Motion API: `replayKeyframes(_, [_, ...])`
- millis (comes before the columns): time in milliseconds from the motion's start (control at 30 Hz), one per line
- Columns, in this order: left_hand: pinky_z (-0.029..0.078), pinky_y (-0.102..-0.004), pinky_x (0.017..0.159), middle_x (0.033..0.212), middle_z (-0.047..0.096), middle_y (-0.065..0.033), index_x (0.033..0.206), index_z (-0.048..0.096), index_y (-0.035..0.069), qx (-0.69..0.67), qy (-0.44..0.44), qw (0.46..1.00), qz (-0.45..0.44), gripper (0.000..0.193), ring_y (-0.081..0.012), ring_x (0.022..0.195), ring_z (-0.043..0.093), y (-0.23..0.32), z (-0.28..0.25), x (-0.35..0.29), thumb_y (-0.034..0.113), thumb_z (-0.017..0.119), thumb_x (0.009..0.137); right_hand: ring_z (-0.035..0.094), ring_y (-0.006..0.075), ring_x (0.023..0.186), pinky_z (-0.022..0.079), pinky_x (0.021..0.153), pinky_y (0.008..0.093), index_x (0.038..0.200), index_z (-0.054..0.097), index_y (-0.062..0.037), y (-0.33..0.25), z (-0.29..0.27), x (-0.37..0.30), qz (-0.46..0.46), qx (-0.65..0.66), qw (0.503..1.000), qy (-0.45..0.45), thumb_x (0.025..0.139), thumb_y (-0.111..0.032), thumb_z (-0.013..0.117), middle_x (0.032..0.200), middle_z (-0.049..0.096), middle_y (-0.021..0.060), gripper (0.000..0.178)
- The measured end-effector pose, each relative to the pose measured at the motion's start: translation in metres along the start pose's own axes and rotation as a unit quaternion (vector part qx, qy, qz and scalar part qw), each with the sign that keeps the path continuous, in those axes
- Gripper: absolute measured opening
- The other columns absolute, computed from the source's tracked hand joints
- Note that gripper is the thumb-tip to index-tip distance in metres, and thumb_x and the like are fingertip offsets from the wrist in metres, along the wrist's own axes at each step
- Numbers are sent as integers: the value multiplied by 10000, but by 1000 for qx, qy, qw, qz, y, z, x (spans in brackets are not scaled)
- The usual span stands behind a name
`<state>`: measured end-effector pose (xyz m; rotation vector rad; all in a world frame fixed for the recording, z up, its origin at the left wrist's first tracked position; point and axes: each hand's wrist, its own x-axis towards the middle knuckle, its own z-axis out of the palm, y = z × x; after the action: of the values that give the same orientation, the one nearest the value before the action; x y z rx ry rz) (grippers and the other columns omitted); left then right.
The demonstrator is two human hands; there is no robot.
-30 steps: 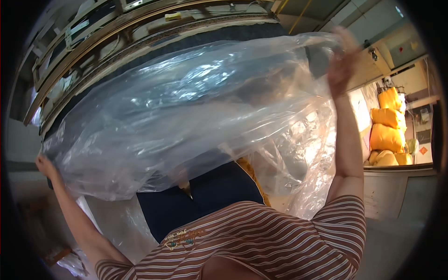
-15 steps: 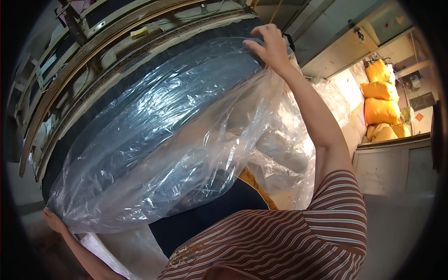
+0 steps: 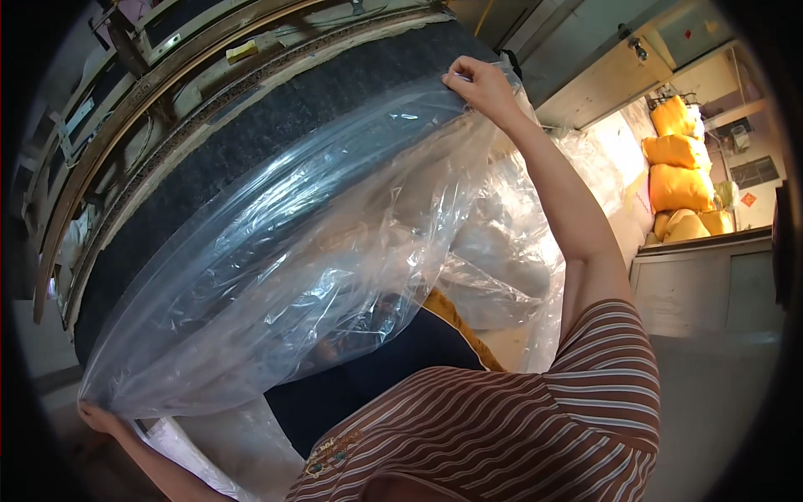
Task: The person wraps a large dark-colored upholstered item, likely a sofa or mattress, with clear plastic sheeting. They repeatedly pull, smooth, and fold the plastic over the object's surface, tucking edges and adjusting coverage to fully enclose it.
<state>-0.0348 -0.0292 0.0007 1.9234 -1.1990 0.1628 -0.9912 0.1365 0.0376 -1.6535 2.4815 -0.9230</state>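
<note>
A wide sheet of clear plastic film (image 3: 335,243) stretches between my two hands, its far edge drawn into a fairly straight line. Over at the lower left, my left hand (image 3: 98,417) grips one corner of the film. My right hand (image 3: 481,86), at the upper right, pinches the other end between thumb and fingers. Beneath and beyond the film lies a dark padded surface (image 3: 209,163), its far strip bare. Loose, crumpled film hangs down on the near side across my dark apron or trousers (image 3: 376,368).
A long machine frame with rails (image 3: 117,192) borders the dark surface on the far side, with a small yellow block (image 3: 242,53) on it. More bunched film (image 3: 577,180) lies to the right. Stacked yellow bundles (image 3: 679,184) stand beyond a pale cabinet (image 3: 686,289).
My right hand has gone from loosely spread fingers to a closed pinch on the film. The film's far edge has come nearer and tightened, uncovering more dark surface.
</note>
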Motion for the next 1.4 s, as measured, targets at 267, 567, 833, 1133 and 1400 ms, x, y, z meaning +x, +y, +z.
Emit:
replayKeyframes(267, [420,-435,944,1329,465,-141,1305,471,41,-292,-150,939,-104,442,-295,1174,482,-9,-111,-12,292,509,944,516,132,750,423,668,279,877,626,-66,35,3,40,-107,78,990,-57,800,-251,665,813,560,27,205])
replayKeyframes(567, [479,-378,854,1180,547,-142,1179,552,63,-495,-160,828,-210,351,-222,1103,518,20,-83,43,298,505,922,562,140,962,442,822,278,1108,585,16,-32,-17,142,1,449,890,74,920,-271,545,1034,617,75,346])
replayKeyframes(833, [449,-301,728,811,657,-78,952,663,30,-172,-21,984,28,307,-164,797,603,99,69,-1,313,583,862,526,127,865,413,812,244,1032,584,5,104,76,166,-50,222,964,136,902,-257,597,937,593,37,294])
replayKeyframes(1133, [442,-274,728,811,662,-46,931,696,39,-230,-44,972,9,312,-137,760,587,93,125,46,320,636,808,538,143,864,422,808,264,1008,581,25,107,77,210,-66,113,984,120,904,-233,575,939,606,68,279])
replayKeyframes(1400, [453,-283,677,781,656,-71,813,681,29,-124,-36,989,-77,292,-157,722,604,107,133,55,315,662,760,487,158,769,419,736,282,890,550,23,110,74,217,-52,28,981,182,848,-277,633,837,551,64,314])
